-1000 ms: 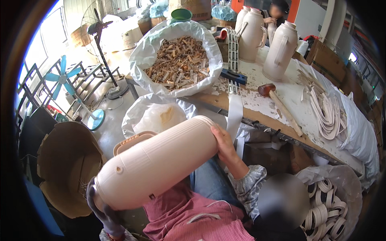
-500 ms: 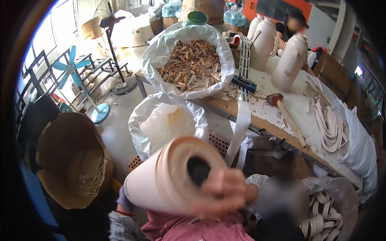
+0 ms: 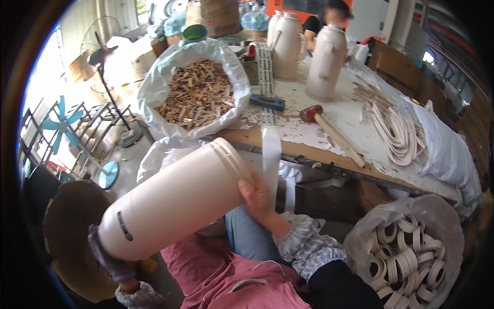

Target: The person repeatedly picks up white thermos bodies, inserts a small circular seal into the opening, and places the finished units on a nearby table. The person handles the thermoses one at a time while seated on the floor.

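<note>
In the head view, a pale flask shell (image 3: 170, 203) lies tilted across the person's lap, its right end higher, in front of the bench (image 3: 309, 152). The gloved left hand (image 3: 107, 258) cups its lower end; the bare right hand (image 3: 257, 200) is part-curled around the upper rim, thumb on the near side.

Beyond the shell, a white sack (image 3: 241, 72) holds brown chips. On the bench are a mallet (image 3: 337, 140), standing flasks (image 3: 324, 64) and a bundle of pale strips (image 3: 393, 131). A plastic bag (image 3: 355, 239) of pale rings sits at right, a cardboard box (image 3: 59, 221) at left.

The shell partly covers a second white bag (image 3: 160, 154), and the left hand overlaps the box. The right fingertips and the shell's underside are hidden; a person behind the flasks is mostly blocked.
</note>
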`<state>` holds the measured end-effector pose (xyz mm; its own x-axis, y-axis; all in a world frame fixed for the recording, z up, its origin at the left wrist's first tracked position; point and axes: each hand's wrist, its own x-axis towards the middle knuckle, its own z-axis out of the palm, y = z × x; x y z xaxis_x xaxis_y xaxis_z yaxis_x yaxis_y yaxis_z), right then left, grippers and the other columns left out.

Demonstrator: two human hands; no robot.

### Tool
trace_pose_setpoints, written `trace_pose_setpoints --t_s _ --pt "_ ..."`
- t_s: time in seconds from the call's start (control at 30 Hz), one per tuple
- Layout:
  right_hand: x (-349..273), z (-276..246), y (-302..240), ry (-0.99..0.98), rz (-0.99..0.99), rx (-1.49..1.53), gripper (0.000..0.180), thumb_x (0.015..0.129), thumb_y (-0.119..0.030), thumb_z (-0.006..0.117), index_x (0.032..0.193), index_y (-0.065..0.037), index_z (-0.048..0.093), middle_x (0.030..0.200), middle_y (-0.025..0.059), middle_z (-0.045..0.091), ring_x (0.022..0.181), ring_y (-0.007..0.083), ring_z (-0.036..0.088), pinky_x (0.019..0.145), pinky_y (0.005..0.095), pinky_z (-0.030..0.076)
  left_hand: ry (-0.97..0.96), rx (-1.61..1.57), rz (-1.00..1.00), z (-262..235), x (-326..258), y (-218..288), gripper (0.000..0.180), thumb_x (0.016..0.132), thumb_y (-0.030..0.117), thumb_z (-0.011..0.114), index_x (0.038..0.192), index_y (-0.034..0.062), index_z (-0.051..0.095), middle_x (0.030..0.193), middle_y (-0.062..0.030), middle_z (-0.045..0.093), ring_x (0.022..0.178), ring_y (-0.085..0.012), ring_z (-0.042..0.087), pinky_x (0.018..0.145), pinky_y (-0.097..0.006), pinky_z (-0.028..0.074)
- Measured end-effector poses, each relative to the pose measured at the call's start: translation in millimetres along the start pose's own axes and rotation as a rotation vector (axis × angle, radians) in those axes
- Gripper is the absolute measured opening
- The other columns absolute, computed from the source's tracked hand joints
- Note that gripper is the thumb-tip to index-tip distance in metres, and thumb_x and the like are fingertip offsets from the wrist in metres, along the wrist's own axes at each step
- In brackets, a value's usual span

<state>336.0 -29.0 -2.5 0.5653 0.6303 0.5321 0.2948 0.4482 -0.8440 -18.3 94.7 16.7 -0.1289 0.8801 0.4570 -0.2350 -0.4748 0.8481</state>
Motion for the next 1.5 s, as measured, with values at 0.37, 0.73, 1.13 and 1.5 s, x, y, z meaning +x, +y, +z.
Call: trace_pose_setpoints --t_s 0.37,0.73,1.13,1.5 --pt "15.7 -31.8 -23.5 -0.126 -0.305 -0.152 0.049 0.077 -0.024 0.075 0.116 0.003 0.063 0.097 0.0136 0.061 0.084 0.0242 0.059 0.071 0.0332 0.047 0.041 -0.477 -0.628 -29.3 -20.4 -88.0 0.032 0.099 0.032 0.05 0.111 0.0047 0.061 0.101 -0.0082 0.068 0.089 -0.0213 0.064 0.082 -0.035 0.052" --pt "2.4 -14.6 -37.1 -0.219 -0.477 -0.297 0.041 0.075 -0.016 0.072 0.112 0.001 0.066 0.083 0.0104 0.059 0.071 0.0249 0.055 0.063 0.034 0.044 0.078 -0.462 -0.658 -31.9 -32.4 -113.3 0.029 0.098 0.03 0.051 0.105 0.004 0.061 0.095 -0.008 0.067 0.085 -0.0207 0.063 0.08 -0.034 0.051" --pt "17.8 2.0 -5.0 -0.131 0.118 0.135 0.043 0.098 -0.03 0.052 0.126 0.003 0.054 0.108 0.0088 0.064 0.096 0.0141 0.057 0.085 0.0273 0.045 -0.161 0.445 0.272 0.6 -23.4 0.4 0.025 0.092 0.021 0.054 0.104 -0.0009 0.06 0.097 -0.0103 0.061 0.094 -0.025 0.059 0.086 -0.036 0.049" --pt "-3.0 -6.9 101.0 0.074 0.602 0.287 0.039 0.103 -0.029 0.04 0.115 0.003 0.058 0.108 0.0092 0.063 0.1 0.0166 0.056 0.092 0.0277 0.04 -0.008 0.212 0.438 67.8 -40.1 48.8 0.019 0.092 0.009 0.051 0.094 -0.0038 0.064 0.092 -0.0154 0.062 0.086 -0.0254 0.061 0.081 -0.038 0.048"
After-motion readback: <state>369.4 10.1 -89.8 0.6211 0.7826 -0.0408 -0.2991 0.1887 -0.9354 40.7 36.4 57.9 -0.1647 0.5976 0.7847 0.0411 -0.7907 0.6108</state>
